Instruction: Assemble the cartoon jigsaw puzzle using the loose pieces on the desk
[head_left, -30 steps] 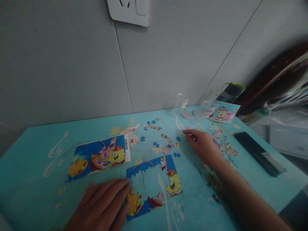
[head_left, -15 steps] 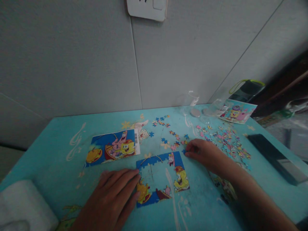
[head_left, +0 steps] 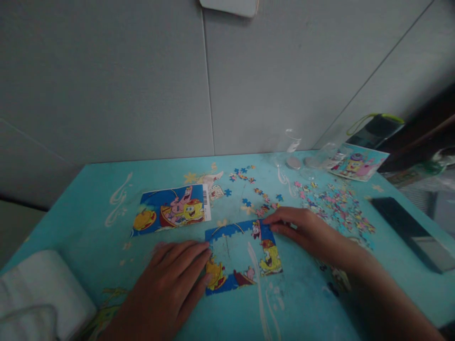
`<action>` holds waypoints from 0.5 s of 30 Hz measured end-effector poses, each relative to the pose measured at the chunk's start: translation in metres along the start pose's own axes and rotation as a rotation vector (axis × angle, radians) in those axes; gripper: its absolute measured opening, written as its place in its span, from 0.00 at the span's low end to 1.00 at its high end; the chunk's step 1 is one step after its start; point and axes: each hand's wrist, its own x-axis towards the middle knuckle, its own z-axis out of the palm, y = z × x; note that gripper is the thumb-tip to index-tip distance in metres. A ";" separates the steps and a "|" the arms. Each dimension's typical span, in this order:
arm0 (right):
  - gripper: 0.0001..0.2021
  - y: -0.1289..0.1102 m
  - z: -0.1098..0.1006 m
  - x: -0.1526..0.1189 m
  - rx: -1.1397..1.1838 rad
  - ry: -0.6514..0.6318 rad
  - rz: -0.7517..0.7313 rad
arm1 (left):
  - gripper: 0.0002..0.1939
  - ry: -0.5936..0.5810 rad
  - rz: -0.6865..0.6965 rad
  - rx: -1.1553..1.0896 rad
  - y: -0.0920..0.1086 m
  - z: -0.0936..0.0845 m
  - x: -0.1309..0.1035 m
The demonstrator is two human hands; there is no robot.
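A partly joined jigsaw puzzle (head_left: 227, 285) lies flat as a frame of blue-edged pieces around a bare middle, with a narrow gap in its lower right. My left hand (head_left: 174, 279) rests flat at the puzzle's left edge, fingers stretched out and fingertips touching it. At the upper right corner is my right hand (head_left: 296, 227), thumb and fingers pinched on a small blue puzzle piece, mostly covered by the fingertips. Behind the left hand lies the printed picture card (head_left: 172, 210) with the same cartoon scene. Several loose pieces (head_left: 263, 208) are scattered just beyond the puzzle.
A pile of mixed puzzle pieces (head_left: 337, 206) spreads at the right, near a long dark case (head_left: 408, 232). Clear plastic containers (head_left: 329, 156) and a second picture card (head_left: 359, 163) are at the back right. A white cloth-like item (head_left: 46, 289) occupies the left front corner.
My right hand has moved left with the blue puzzle piece, from beside the puzzle onto its upper right corner. My left hand stays at the left edge. The view has shifted slightly.
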 end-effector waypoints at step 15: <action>0.11 -0.021 0.010 -0.002 0.150 -0.262 -0.109 | 0.15 0.004 -0.036 -0.063 0.004 -0.001 0.002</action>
